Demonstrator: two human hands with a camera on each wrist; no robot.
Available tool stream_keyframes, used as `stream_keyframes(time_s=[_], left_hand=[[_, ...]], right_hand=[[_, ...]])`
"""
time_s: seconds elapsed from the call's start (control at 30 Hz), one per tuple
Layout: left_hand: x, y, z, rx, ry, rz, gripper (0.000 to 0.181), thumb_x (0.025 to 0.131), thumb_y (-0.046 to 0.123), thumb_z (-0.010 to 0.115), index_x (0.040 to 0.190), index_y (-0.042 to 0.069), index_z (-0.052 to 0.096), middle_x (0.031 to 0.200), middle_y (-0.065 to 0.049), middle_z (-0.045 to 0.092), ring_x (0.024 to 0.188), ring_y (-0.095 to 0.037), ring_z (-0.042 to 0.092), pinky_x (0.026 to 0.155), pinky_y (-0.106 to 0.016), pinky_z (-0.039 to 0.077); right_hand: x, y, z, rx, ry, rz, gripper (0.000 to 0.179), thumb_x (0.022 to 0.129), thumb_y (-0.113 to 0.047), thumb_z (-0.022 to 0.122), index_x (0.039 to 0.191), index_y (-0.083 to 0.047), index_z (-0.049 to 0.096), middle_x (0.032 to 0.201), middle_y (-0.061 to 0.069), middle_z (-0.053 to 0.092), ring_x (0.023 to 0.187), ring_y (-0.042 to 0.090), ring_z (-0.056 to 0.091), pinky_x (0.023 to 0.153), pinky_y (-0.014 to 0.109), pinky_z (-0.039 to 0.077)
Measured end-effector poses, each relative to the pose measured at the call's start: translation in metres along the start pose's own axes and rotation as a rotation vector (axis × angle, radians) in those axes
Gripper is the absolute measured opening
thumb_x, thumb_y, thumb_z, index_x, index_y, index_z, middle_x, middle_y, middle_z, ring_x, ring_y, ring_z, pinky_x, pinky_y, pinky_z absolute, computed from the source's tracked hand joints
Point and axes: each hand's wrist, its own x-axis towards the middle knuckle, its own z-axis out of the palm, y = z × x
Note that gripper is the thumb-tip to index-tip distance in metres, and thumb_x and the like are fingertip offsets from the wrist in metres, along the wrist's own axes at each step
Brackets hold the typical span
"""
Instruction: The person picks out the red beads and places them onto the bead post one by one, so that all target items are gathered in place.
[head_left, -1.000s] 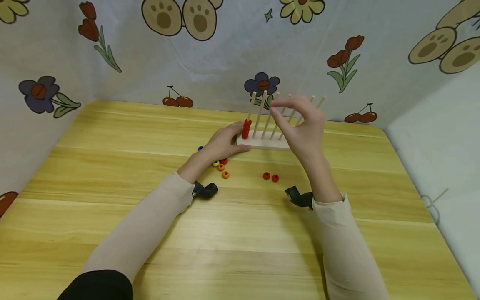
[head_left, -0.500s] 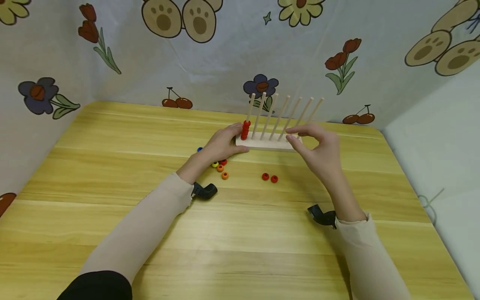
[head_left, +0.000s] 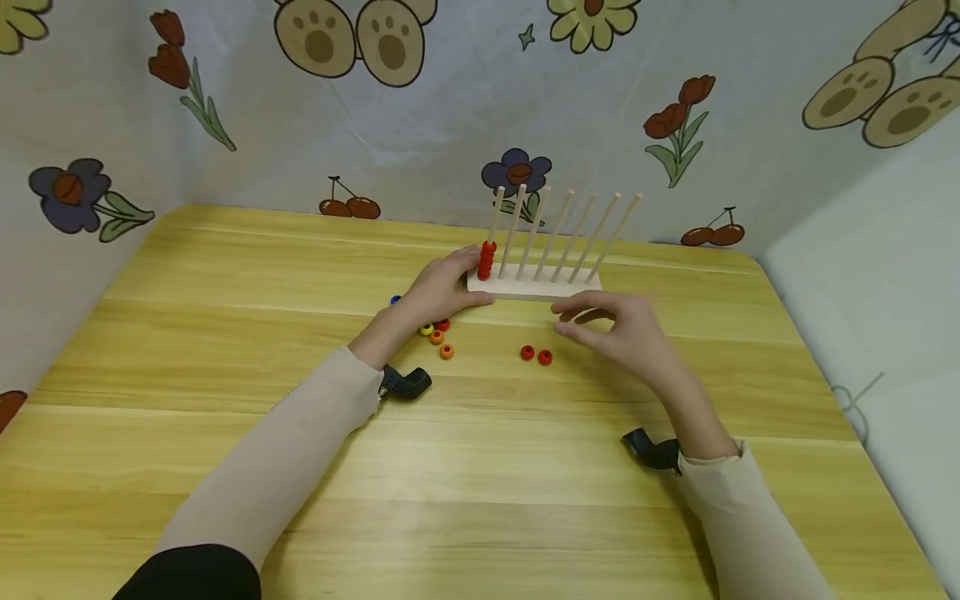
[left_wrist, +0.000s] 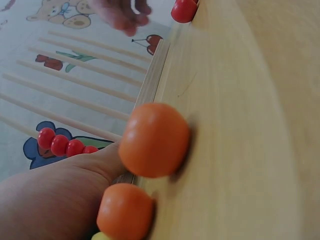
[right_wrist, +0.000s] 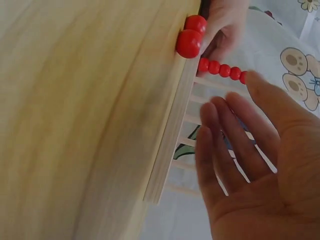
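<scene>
A pale wooden peg rack [head_left: 536, 283] stands near the back of the table, with several thin upright rods. Red beads [head_left: 487, 261] are stacked on its leftmost rod. My left hand [head_left: 442, 287] grips the left end of the base, thumb along the front and fingers behind. Just in front of the base's right part, my right hand [head_left: 618, 329] hovers with relaxed fingers and nothing between them, its palm showing in the right wrist view. Two loose red beads [head_left: 528, 353] lie on the table left of its fingertips.
Beside my left wrist lie orange beads [head_left: 446, 352], a red bead [head_left: 442, 325], a yellow bead [head_left: 427, 330] and a partly hidden blue bead [head_left: 396, 300]. A printed cloth [head_left: 420, 133] hangs behind the wooden table [head_left: 480, 483].
My right hand has come down from the rods, first rightward, then toward the loose red beads in front of the base. The left hand keeps its grip on the rack.
</scene>
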Motion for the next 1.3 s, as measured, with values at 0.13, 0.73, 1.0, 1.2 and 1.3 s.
stream_keyframes(time_s=[0.13,0.73,1.0,1.2,1.3], left_hand=[[0.000,0.000,0.001,-0.007,0.001,-0.006,0.074,0.098,0.042,0.076,0.159,0.010,0.049,0.172,-0.012,0.033,0.161,-0.028,0.028,0.132,-0.044,0.025],[0.000,0.002,0.000,-0.001,0.004,-0.013,0.074,0.097,0.043,0.077,0.157,0.009,0.050,0.171,-0.011,0.034,0.161,-0.027,0.029,0.132,-0.044,0.025],[0.002,0.001,0.002,0.002,0.001,-0.005,0.074,0.096,0.042,0.078,0.157,0.008,0.051,0.171,-0.012,0.035,0.161,-0.027,0.029,0.132,-0.043,0.025],[0.002,-0.001,0.003,-0.006,-0.003,-0.008,0.076,0.096,0.042,0.078,0.158,0.009,0.050,0.172,-0.012,0.033,0.161,-0.027,0.028,0.132,-0.044,0.024],[0.001,-0.001,0.002,-0.007,0.001,-0.011,0.076,0.097,0.043,0.078,0.158,0.009,0.049,0.172,-0.011,0.033,0.161,-0.027,0.028,0.132,-0.045,0.025]], right_hand=[[0.001,0.002,0.005,0.023,-0.163,0.038,0.029,0.093,-0.027,0.084,0.118,-0.014,0.080,0.114,0.000,0.079,0.104,0.019,0.074,0.096,0.044,0.061],[0.001,-0.004,0.014,0.005,-0.267,0.053,0.021,0.089,-0.014,0.087,0.109,-0.018,0.081,0.102,-0.006,0.079,0.095,0.012,0.072,0.091,0.041,0.060],[-0.001,-0.002,0.013,0.002,-0.189,0.084,0.016,0.091,-0.014,0.084,0.107,-0.018,0.081,0.102,-0.005,0.078,0.096,0.013,0.072,0.091,0.039,0.061],[0.003,-0.004,0.009,0.069,-0.119,0.066,0.016,0.092,-0.010,0.083,0.107,-0.012,0.080,0.102,0.000,0.079,0.097,0.018,0.075,0.087,0.036,0.064],[0.008,-0.007,0.007,0.079,-0.066,0.043,0.016,0.093,-0.011,0.082,0.109,-0.012,0.080,0.104,0.001,0.079,0.098,0.018,0.075,0.089,0.038,0.063]])
